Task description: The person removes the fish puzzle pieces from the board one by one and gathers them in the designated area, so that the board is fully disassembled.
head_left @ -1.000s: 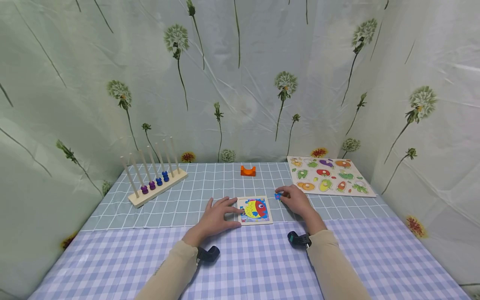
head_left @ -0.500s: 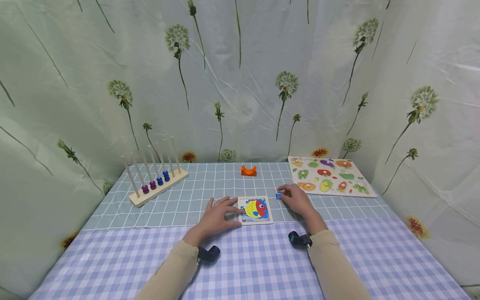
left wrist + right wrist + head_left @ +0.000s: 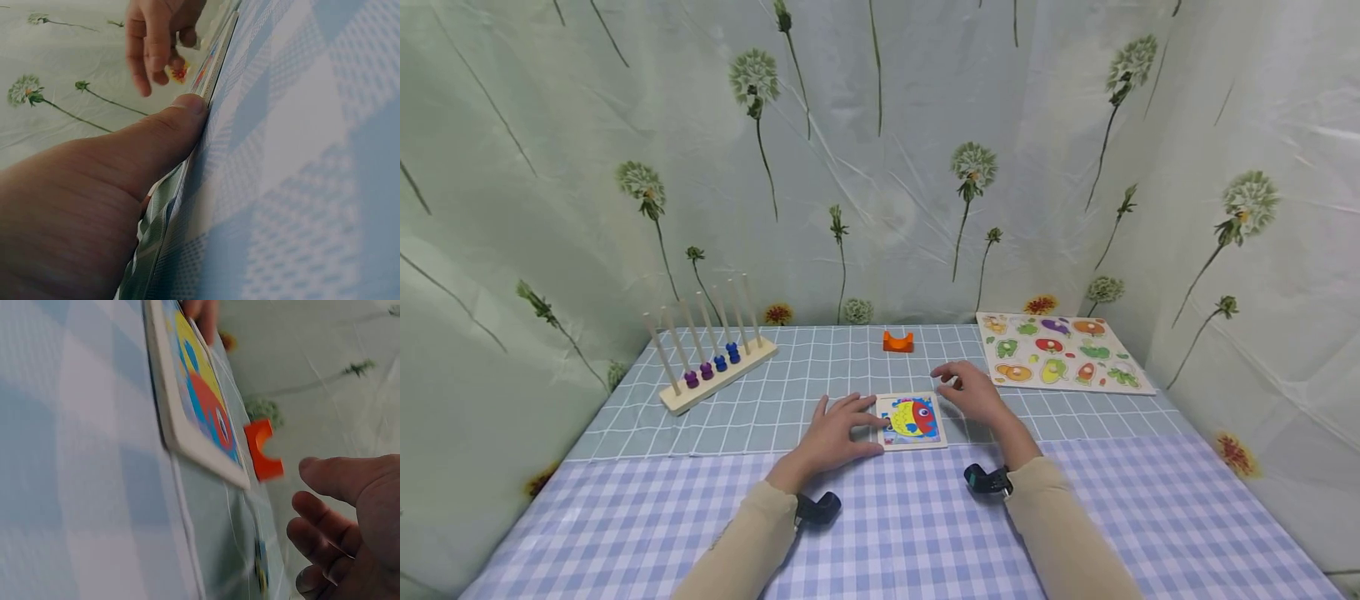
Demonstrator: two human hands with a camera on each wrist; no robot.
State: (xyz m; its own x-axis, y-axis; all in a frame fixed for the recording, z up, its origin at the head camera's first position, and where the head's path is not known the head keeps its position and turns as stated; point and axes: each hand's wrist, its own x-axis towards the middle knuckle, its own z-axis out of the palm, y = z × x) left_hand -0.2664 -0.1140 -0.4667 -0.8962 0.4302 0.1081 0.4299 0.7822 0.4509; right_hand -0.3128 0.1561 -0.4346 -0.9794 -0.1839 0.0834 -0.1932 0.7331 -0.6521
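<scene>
The fish puzzle (image 3: 912, 419) lay by the left hand (image 3: 835, 435), whose fingers were spread wide and gripped nothing; one fingertip reached over the picture, and the thumb tip was at the frame's near left corner. The right hand (image 3: 976, 393) hung raised just beyond the puzzle's right side, its fingers loosely bent, a gap between thumb and fingers with nothing in it. A small blue and yellow piece (image 3: 261, 565), blurred in the right wrist view, lay on the grey-green cloth (image 3: 820, 367) near those fingers but apart from them. An orange block (image 3: 898, 346) stood behind the puzzle, well apart from both hands. The vegetable board (image 3: 1067, 357) lay farther right, the peg stand (image 3: 718, 383) far left.
</scene>
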